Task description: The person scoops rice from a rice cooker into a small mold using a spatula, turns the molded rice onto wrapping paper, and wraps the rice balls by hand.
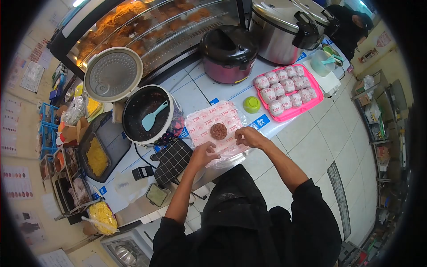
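Note:
A round brown-red rice mound (218,131) sits on a sheet of wrapping paper (200,126) printed with red "RICE" lettering, with more sheets seemingly beneath it. At the paper's front left edge, my left hand (203,155) has its fingers bent and seems to pinch the sheet. My right hand (250,137) is closed at the paper's right edge, thumb and fingertips together on it. Neither hand touches the rice mound. Left of the paper stands an open rice cooker (171,122) of dark contents, with a teal spatula (154,116) lying inside.
Several wrapped balls fill a pink tray (284,118) at right, near a small green bowl (251,104). Behind are a closed dark cooker (229,53) and a heated display case (151,26). A black checked mitt (172,161) lies front left. Another person (349,26) is far right.

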`<state>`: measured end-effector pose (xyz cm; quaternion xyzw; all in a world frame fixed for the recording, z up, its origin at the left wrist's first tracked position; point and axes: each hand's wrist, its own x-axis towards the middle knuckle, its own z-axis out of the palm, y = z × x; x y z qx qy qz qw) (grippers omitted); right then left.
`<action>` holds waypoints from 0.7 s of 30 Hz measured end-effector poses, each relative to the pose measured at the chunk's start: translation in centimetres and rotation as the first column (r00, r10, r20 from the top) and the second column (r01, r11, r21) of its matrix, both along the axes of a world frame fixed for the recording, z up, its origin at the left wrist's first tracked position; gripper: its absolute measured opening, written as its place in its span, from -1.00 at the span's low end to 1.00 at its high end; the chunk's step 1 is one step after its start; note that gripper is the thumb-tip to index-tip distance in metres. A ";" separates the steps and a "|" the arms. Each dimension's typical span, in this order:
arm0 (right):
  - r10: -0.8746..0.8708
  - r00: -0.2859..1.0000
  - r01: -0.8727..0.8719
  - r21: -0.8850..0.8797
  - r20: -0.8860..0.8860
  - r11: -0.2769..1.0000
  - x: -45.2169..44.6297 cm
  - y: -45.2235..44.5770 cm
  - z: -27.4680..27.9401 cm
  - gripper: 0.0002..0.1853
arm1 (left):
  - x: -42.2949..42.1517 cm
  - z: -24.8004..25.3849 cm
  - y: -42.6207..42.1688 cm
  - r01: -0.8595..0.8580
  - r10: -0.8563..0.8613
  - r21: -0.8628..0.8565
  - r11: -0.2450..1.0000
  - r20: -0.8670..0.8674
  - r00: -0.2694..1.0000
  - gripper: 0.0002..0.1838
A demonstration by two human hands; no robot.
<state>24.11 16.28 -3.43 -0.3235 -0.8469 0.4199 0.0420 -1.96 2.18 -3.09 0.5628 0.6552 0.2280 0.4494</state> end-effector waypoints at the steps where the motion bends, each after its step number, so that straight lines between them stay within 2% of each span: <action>1: 0.001 1.000 -0.001 0.016 -0.014 1.000 0.0 0.1 0.2 -0.75 | 0.3 -0.6 -0.1 0.009 -0.008 0.125 0.992 -0.013 1.000 -0.60; 2: 0.001 1.000 -0.001 0.016 -0.015 1.000 0.0 0.2 0.4 -0.75 | 0.5 -1.3 -0.1 0.020 -0.014 0.248 0.969 -0.027 1.000 -0.61; 4: -0.041 0.999 0.038 -0.123 -0.017 0.992 0.2 0.5 0.8 -0.74 | 0.6 -2.1 0.5 0.033 -0.026 0.218 0.975 -0.034 0.999 -0.65; 8: -0.063 0.996 0.052 -0.162 -0.063 0.985 0.7 0.7 1.4 -0.73 | 1.1 -2.0 0.7 0.001 0.005 0.169 0.986 -0.035 0.999 -0.75; 11: -0.031 0.999 0.033 -0.083 0.027 0.996 0.7 0.5 1.8 -0.69 | 1.4 -1.6 0.9 -0.031 0.038 0.143 0.989 -0.048 0.998 -0.73; 13: -0.003 0.997 0.007 0.057 -0.073 0.998 0.6 0.1 1.7 -0.69 | 1.4 -1.4 1.0 -0.046 0.051 0.131 0.990 -0.037 0.998 -0.72; 14: -0.003 0.998 0.007 0.056 -0.070 0.998 0.4 -0.1 1.6 -0.69 | 1.4 -1.2 1.1 -0.062 0.065 0.120 0.991 -0.029 0.997 -0.72; 16: 0.099 0.994 -0.085 0.217 -0.051 0.973 0.1 -0.5 1.0 -0.72 | 1.3 -1.2 1.3 -0.058 0.059 0.104 0.993 -0.008 0.998 -0.71; 18: 0.112 0.992 -0.095 0.243 -0.057 0.965 -0.2 -0.6 0.2 -0.77 | 1.1 -1.2 1.3 -0.055 0.054 0.089 0.994 0.012 0.998 -0.70; 21: 0.105 0.993 -0.095 0.193 -0.044 0.977 -0.4 0.2 -0.1 -0.80 | 0.9 -1.6 1.5 -0.060 0.062 0.110 0.992 -0.014 0.998 -0.71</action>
